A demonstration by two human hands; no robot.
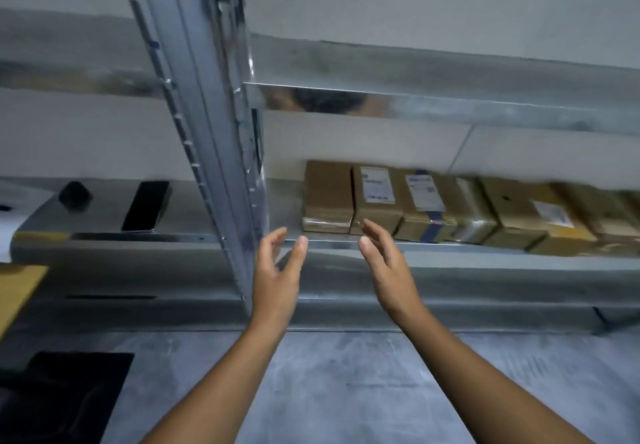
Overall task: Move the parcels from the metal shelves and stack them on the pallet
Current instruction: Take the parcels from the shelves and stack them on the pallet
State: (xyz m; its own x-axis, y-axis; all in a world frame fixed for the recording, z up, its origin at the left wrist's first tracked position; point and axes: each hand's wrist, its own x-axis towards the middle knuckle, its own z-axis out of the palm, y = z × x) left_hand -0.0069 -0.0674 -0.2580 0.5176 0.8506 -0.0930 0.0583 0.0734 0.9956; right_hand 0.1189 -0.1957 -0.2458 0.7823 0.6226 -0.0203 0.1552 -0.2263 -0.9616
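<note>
A row of several brown cardboard parcels (pixel 429 204) stands side by side on a metal shelf (pixel 450 263), running from the middle to the right edge. The leftmost parcel (pixel 328 196) is plain brown; the one beside it (pixel 377 198) bears a white label. My left hand (pixel 278 270) is raised in front of the shelf edge, just below and left of the leftmost parcel, fingers apart and empty. My right hand (pixel 386 260) is open too, its fingertips close to the front lower corner of the labelled parcel. No pallet is in view.
A metal upright (pixel 214 153) of the rack stands just left of my left hand. On the shelf to the left lie a flat black object (pixel 147 205) and a small black one (pixel 74 193). A yellow-brown surface (pixel 17 291) and a black item (pixel 62 395) sit at lower left.
</note>
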